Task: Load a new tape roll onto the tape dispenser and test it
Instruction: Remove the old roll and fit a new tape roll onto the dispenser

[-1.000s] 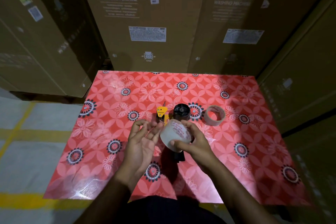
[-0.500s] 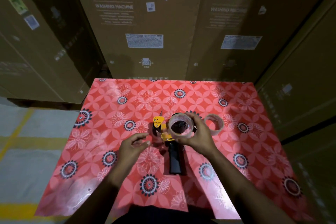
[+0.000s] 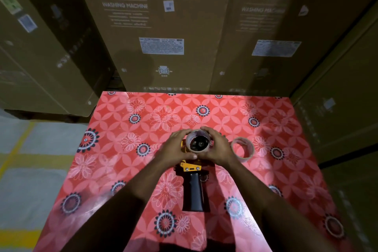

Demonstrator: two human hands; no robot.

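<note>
Table surface: left half bare, open approach from the near and left edges. Centre blocked by the tape gun lying flat, handle toward the person, with both hands (left hand, right hand) wrapped around the tape roll at its head. Empty tape core lies just beside the right hand, narrowing the gap there. Far edge closed off by tall cardboard boxes; another box stands along the right side.
</note>
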